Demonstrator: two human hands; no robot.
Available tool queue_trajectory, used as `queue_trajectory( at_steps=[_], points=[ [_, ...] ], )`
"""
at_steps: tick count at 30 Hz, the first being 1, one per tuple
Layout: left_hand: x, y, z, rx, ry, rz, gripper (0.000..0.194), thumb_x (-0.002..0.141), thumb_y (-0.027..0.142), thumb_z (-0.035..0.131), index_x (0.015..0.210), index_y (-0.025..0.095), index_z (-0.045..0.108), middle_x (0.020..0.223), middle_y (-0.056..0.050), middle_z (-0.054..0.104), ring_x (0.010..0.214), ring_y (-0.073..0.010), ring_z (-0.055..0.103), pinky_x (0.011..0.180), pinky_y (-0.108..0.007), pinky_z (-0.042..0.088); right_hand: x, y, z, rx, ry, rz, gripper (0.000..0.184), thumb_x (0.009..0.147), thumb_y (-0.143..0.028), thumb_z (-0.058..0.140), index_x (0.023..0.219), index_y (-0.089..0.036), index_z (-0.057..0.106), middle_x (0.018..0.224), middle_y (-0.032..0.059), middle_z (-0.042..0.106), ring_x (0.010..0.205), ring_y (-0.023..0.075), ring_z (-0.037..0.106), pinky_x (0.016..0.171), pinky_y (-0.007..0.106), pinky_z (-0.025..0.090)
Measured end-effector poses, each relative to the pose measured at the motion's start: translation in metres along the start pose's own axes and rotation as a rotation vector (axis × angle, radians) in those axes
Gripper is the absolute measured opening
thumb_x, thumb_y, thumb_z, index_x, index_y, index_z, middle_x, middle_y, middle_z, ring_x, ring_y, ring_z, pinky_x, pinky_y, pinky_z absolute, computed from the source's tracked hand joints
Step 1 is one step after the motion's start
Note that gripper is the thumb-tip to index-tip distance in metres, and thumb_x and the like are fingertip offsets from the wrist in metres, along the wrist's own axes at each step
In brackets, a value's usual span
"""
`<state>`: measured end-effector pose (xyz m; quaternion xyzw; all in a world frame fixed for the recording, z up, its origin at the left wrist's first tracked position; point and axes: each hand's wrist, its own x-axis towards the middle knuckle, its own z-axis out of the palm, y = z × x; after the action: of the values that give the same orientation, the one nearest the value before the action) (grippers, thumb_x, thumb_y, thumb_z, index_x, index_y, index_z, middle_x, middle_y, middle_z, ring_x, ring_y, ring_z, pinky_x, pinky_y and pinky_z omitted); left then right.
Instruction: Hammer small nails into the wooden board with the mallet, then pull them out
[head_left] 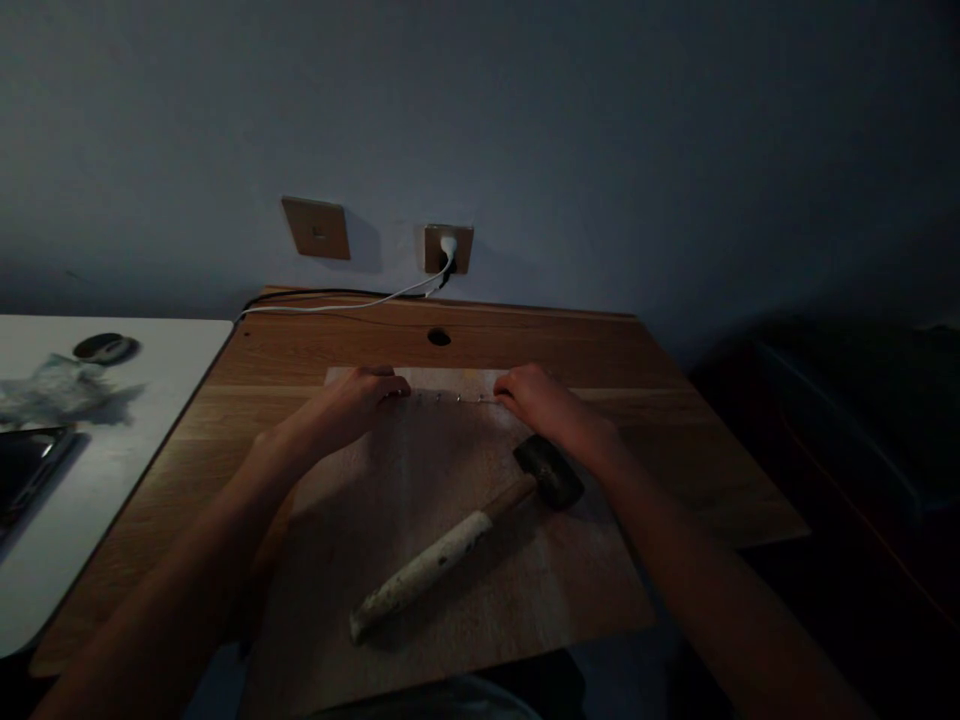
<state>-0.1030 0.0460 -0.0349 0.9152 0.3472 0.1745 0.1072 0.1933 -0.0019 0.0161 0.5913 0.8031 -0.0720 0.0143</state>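
A pale wooden board lies on a brown wooden desk. A short row of small nails stands near the board's far edge. My left hand rests on the board at the left end of that row, fingers curled with the tips at the nails. My right hand rests at the row's right end, fingers likewise curled down. What, if anything, the fingertips pinch is too small to see. A hammer with a dark head and a worn pale handle lies on the board under my right wrist.
A white cable runs from a plug in a wall socket across the desk's back edge. A round hole sits in the desk. A white table to the left carries a crumpled wrapper, a dark tablet and a round object.
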Motion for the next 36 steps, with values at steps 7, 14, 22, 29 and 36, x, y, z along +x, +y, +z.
queue_trajectory(
  at_steps=[7,14,22,29,36],
  points=[
    [0.002,0.005,0.007,-0.017,0.050,-0.050,0.023,0.096,0.021,0.052,0.091,0.017,0.074,0.088,-0.008,0.072,0.078,-0.0193,0.068,0.075,-0.030,0.051,0.000,-0.013,-0.007,0.031,0.043,-0.060,0.025,0.101,-0.016,0.059,0.099,-0.017,0.084,0.102,0.0106,0.081,0.095,0.0221,0.074,0.087,0.029,0.050],
    [-0.002,0.016,0.003,0.054,0.087,-0.069,0.025,0.098,0.030,0.050,0.088,0.016,0.070,0.088,-0.008,0.068,0.074,-0.0189,0.064,0.070,-0.030,0.049,0.005,-0.018,-0.003,0.114,0.043,-0.039,0.025,0.100,-0.015,0.061,0.095,-0.019,0.085,0.095,0.0080,0.083,0.091,0.0206,0.076,0.082,0.026,0.050],
    [0.003,0.013,0.002,-0.351,0.267,-0.247,0.018,0.088,0.032,0.057,0.087,0.018,0.069,0.080,-0.003,0.068,0.064,-0.0138,0.058,0.064,-0.026,0.046,0.010,-0.020,0.002,0.149,0.007,-0.038,0.020,0.096,-0.013,0.065,0.090,-0.015,0.084,0.077,0.0079,0.081,0.073,0.0180,0.074,0.069,0.024,0.046],
    [0.003,0.003,0.000,-1.185,0.379,-0.605,0.023,0.066,0.034,0.072,0.077,0.016,0.066,0.075,-0.003,0.064,0.062,-0.0123,0.056,0.057,-0.024,0.042,0.013,-0.020,0.006,0.139,0.040,-0.108,0.025,0.092,-0.003,0.061,0.093,-0.014,0.085,0.093,0.0128,0.081,0.089,0.0228,0.074,0.081,0.028,0.049],
    [-0.001,0.011,-0.001,-0.794,0.183,-0.467,0.029,0.079,0.043,0.069,0.090,0.017,0.071,0.069,0.001,0.059,0.062,-0.0128,0.053,0.057,-0.023,0.038,0.017,-0.031,-0.006,0.226,0.103,-0.094,0.024,0.094,-0.009,0.065,0.107,-0.017,0.083,0.103,0.0101,0.082,0.095,0.0210,0.075,0.087,0.028,0.050]
  ],
)
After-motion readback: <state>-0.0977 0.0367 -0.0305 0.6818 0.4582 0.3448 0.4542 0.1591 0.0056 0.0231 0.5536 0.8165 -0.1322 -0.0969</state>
